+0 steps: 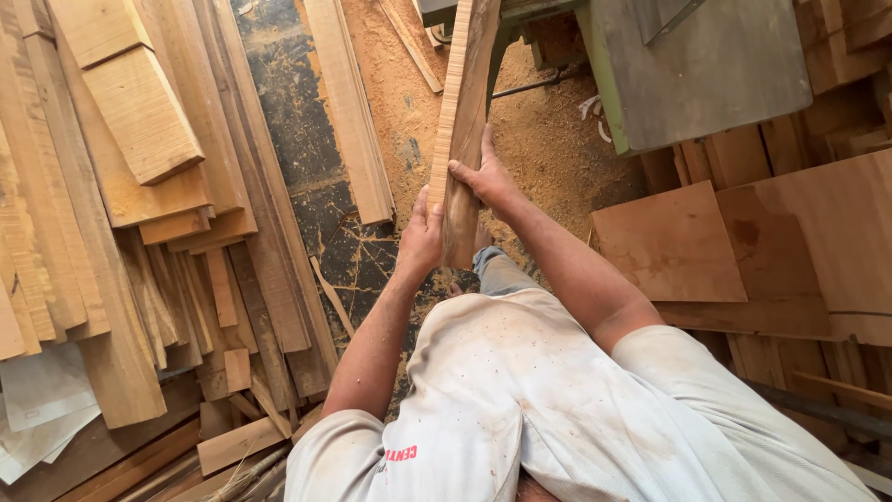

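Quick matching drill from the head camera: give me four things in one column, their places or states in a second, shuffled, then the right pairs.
Things:
1. plank
2. left hand
3. stack of boards
4. machine table

Places or states:
A. piled along the left side of the floor
B. grey-green, at the top right
C. held on edge in both hands, pointing away from the person
D. flat against the plank's left side, near its close end

Pairs: 1-C, 2-D, 3-A, 4-B. The right hand grips the plank from the right, a little farther along.
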